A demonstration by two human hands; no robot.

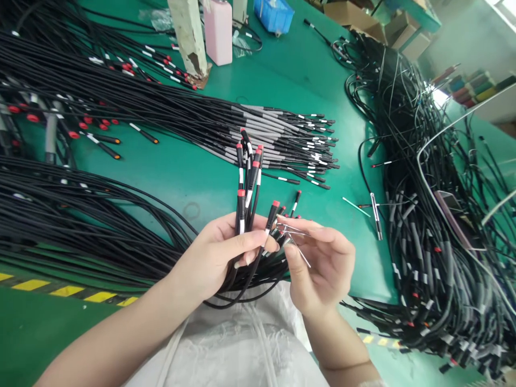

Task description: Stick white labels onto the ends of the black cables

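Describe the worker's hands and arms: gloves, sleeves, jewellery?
Left hand and right hand are bare: no gloves or rings visible. Left forearm and right forearm are uncovered, with no sleeves or watch in view. A thin white apron lies between the arms.

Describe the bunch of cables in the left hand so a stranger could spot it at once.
Start at the green table, covered with flat-lying heaps of black cables. Near its front edge, the left hand grips one bunch of cables. It alone stands upright, its red-tipped ends fanned above the fingers.
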